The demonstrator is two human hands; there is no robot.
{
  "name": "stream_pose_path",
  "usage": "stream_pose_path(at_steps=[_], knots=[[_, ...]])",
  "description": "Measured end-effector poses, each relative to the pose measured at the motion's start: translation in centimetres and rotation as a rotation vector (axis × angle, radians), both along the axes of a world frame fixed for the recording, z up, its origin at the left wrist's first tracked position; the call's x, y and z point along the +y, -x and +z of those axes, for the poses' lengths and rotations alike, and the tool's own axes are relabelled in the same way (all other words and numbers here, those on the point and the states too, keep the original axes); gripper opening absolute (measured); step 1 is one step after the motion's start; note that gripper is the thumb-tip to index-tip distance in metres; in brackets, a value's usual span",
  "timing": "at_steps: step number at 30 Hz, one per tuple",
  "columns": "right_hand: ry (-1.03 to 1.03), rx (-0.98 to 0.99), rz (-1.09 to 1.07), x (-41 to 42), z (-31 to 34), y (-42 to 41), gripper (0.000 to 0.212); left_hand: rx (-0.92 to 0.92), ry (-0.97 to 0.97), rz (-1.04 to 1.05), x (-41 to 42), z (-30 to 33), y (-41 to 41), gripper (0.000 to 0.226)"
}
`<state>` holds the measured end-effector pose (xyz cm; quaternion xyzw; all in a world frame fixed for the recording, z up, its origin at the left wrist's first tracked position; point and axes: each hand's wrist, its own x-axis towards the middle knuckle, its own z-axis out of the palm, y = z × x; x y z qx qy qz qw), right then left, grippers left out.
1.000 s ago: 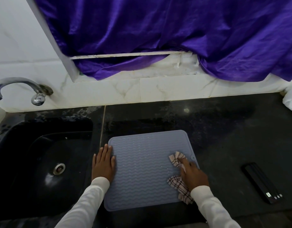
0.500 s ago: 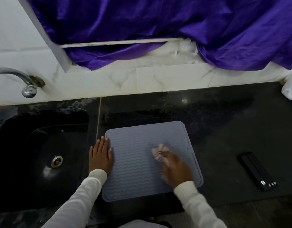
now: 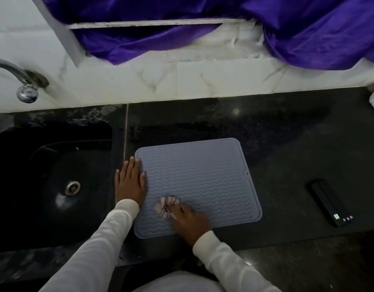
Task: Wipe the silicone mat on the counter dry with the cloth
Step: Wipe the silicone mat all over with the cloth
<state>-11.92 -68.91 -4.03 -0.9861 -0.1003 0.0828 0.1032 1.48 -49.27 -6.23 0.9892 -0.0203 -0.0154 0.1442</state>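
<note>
Left hand (image 3: 130, 182) fingers straight, flat on silicone mat (image 3: 203, 178) edge, right hand (image 3: 190, 222) fingers curled on cloth (image 3: 166, 207)

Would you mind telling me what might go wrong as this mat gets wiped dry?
1. The cloth is bunched small under the right hand, so strokes may well leave droplets on the far part of the mat.
2. The left hand pins only the mat's left edge; a hard stroke might shift the free right side.
3. The mat lies close to the sink, so it could slide toward it.
</note>
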Motion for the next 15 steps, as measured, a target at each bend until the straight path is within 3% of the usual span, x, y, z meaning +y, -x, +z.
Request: stream_pose_path(at_steps=[3, 7, 11, 15], knots=[[0.015, 0.052, -0.126, -4.2, 0.6, 0.5, 0.058, 0.005, 0.004, 0.001, 0.1, -0.1, 0.0, 0.061], [-0.038, -0.033, -0.284, -9.7, 1.8, 1.9, 0.062, 0.008, 0.005, -0.003, 0.2, -0.3, 0.0, 0.062], [0.013, -0.146, -0.385, -13.0, 2.2, 2.5, 0.046, 0.018, -0.002, -0.012, 0.2, -0.5, 0.0, 0.062], [0.036, -0.04, -0.542, -15.0, 2.1, 2.8, 0.048, 0.016, -0.006, -0.014, 0.4, -0.5, -0.1, 0.062]])
